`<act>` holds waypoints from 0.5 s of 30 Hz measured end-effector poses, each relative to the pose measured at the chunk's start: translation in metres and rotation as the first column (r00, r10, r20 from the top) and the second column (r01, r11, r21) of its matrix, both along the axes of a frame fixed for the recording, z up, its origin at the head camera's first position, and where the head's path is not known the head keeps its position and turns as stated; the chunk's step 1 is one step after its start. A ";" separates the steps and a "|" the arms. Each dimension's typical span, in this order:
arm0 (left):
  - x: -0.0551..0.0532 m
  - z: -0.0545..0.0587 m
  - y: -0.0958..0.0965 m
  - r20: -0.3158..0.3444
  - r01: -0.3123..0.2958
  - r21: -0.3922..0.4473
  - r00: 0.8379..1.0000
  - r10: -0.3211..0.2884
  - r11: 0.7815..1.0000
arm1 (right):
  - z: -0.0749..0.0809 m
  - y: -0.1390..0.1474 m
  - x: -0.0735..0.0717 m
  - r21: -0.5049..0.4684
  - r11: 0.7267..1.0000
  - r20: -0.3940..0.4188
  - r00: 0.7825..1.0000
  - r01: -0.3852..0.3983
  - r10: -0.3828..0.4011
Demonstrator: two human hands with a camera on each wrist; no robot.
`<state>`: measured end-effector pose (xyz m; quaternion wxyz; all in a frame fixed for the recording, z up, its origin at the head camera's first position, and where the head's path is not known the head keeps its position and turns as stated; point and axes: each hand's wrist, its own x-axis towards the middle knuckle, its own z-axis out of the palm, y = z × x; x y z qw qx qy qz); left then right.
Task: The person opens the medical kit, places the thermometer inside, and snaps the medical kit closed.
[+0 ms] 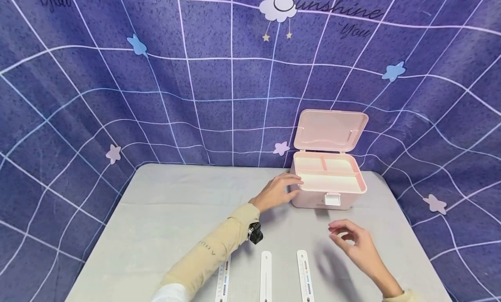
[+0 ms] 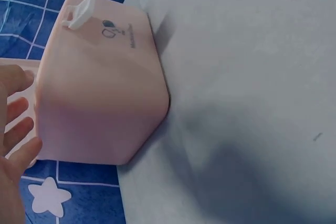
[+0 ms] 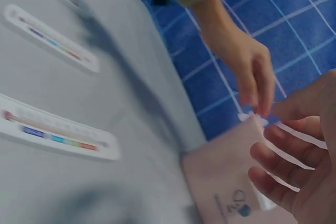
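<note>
The pink storage box (image 1: 307,201) stands with its lid (image 1: 330,130) raised at its back, its divided compartments exposed. At the box's left rim is the left hand (image 1: 275,192), fingers loosely bent around nothing; whether the fingertips touch the rim cannot be told. In front of the box, towards its right side and apart from it, the right hand (image 1: 354,243) hangs relaxed and bare. Nearer the person than the box lie two banded thermometers (image 1: 305,276) with a plain-faced white strip (image 1: 266,276) between them. The step in hand looks like readying the opened box; loading it would next call for pinching a thermometer by its edges.
</note>
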<state>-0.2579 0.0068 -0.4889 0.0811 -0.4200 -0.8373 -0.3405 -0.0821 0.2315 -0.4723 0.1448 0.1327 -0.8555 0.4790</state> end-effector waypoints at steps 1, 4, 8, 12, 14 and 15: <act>-0.001 -0.001 0.002 -0.008 0.009 -0.005 1.000 -0.009 1.000 | -0.002 -0.003 0.004 0.015 1.000 0.009 1.000 0.005 -0.006; -0.004 -0.002 0.005 -0.030 0.021 -0.021 0.999 -0.021 1.000 | -0.010 -0.010 0.013 0.058 0.998 0.039 0.999 0.015 -0.017; -0.007 -0.002 0.005 -0.044 0.023 -0.035 0.999 -0.024 0.999 | -0.024 -0.016 0.023 0.076 0.996 0.099 0.994 0.036 -0.044; -0.010 -0.001 0.004 -0.054 0.037 -0.041 0.998 -0.039 0.998 | -0.033 -0.022 0.033 0.071 0.994 0.159 0.983 0.082 -0.093; -0.010 -0.003 0.005 -0.062 0.041 -0.035 0.997 -0.043 0.999 | -0.036 -0.026 0.039 0.073 0.990 0.193 0.972 0.121 -0.133; -0.010 -0.003 0.005 -0.069 0.040 -0.029 0.997 -0.042 0.999 | -0.038 -0.028 0.042 0.067 0.988 0.205 0.967 0.139 -0.150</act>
